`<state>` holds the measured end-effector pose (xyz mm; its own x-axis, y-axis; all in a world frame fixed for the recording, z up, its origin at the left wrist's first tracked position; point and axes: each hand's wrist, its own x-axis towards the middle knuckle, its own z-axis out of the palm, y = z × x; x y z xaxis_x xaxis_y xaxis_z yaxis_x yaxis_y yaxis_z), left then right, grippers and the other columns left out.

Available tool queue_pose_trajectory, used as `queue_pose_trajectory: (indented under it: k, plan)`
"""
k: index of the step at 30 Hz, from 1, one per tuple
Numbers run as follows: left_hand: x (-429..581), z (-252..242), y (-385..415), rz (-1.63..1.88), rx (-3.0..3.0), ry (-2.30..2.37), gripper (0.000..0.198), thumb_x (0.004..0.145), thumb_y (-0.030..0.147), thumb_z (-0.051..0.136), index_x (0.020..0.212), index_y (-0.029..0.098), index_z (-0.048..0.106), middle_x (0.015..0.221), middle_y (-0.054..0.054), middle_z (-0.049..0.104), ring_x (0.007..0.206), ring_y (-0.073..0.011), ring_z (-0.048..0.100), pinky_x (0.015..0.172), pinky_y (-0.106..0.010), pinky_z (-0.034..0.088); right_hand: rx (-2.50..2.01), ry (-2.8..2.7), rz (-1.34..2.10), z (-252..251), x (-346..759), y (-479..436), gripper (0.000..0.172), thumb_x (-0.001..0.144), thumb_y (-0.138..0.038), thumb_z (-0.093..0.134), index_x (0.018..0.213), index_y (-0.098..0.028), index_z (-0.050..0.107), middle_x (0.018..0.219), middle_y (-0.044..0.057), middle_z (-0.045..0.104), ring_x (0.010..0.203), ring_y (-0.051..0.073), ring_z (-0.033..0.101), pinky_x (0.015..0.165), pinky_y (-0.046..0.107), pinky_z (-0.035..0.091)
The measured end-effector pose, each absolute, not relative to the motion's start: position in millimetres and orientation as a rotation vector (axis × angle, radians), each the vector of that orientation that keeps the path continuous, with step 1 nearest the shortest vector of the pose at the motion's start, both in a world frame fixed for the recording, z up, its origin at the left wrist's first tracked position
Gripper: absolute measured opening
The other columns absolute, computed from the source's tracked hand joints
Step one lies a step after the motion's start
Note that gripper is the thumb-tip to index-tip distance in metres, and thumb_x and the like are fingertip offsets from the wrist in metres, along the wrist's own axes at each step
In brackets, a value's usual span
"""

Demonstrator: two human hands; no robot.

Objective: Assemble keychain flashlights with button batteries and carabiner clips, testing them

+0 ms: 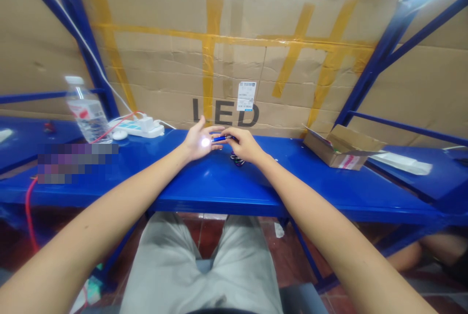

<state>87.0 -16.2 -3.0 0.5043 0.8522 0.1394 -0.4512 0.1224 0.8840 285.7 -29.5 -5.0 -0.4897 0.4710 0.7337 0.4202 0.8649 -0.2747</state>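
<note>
My right hand (245, 144) pinches a slim blue penlight (219, 138) that lies level above the blue table (215, 185). The penlight points left, and a bright white spot falls on the palm of my left hand (195, 144). That left hand is turned palm up with its fingers stretched apart. Its fingertips are close to the penlight; whether they touch it I cannot tell. Beneath my right hand, a small dark coiled bundle (237, 160) rests on the tabletop, partly hidden by the fingers.
An opened cardboard box (338, 153) stands at the right. On the left are a water bottle (87, 114) and a white power strip (141, 127) with cords. A large taped cardboard sheet (168, 75) closes off the back between blue frame posts (380, 60).
</note>
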Motion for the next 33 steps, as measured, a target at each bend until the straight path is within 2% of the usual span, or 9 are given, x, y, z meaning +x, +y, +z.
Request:
queue_pose_trajectory:
  k: [13, 20, 27, 33]
  plan:
    - [86.2, -4.8, -13.9, 0.985, 1.110, 0.444, 0.071, 0.093, 0.071, 0.035, 0.112, 0.010, 0.067, 0.102, -0.021, 0.071, 0.097, -0.0323, 0.067, 0.078, -0.041, 0.053, -0.647, -2.164, 0.106, -3.6, 285.7, -31.4, 0.030, 0.085, -0.005, 0.050, 0.101, -0.019, 0.071, 0.106, 0.007, 0.076, 0.096, 0.021, 0.069, 0.089, 0.036, 0.053]
    - [85.6, -5.4, -12.8, 0.974, 1.099, 0.424, 0.070, 0.094, 0.069, 0.033, 0.113, 0.010, 0.066, 0.101, -0.020, 0.072, 0.092, -0.0307, 0.068, 0.078, -0.041, 0.053, -0.607, -2.182, 0.098, -5.3, 285.7, -28.3, 0.037, 0.086, -0.003, 0.047, 0.109, -0.020, 0.071, 0.112, 0.007, 0.075, 0.103, 0.020, 0.069, 0.093, 0.036, 0.052]
    - [85.1, -5.3, -11.6, 0.964, 1.098, 0.413, 0.073, 0.094, 0.070, 0.031, 0.116, 0.009, 0.065, 0.103, -0.021, 0.072, 0.097, -0.0327, 0.069, 0.080, -0.043, 0.054, -0.615, -2.169, 0.032, -4.1, 286.4, -30.5, 0.037, 0.084, -0.002, 0.048, 0.105, -0.020, 0.072, 0.103, 0.007, 0.074, 0.094, 0.019, 0.068, 0.086, 0.033, 0.053]
    - [86.3, -4.4, -14.4, 0.974, 1.104, 0.429, 0.076, 0.094, 0.072, 0.026, 0.116, 0.010, 0.064, 0.104, -0.021, 0.072, 0.093, -0.0317, 0.069, 0.077, -0.041, 0.053, -0.650, -2.168, 0.025, -4.4, 285.6, -30.9, 0.036, 0.087, -0.005, 0.047, 0.110, -0.020, 0.071, 0.109, 0.007, 0.073, 0.100, 0.021, 0.068, 0.093, 0.036, 0.052]
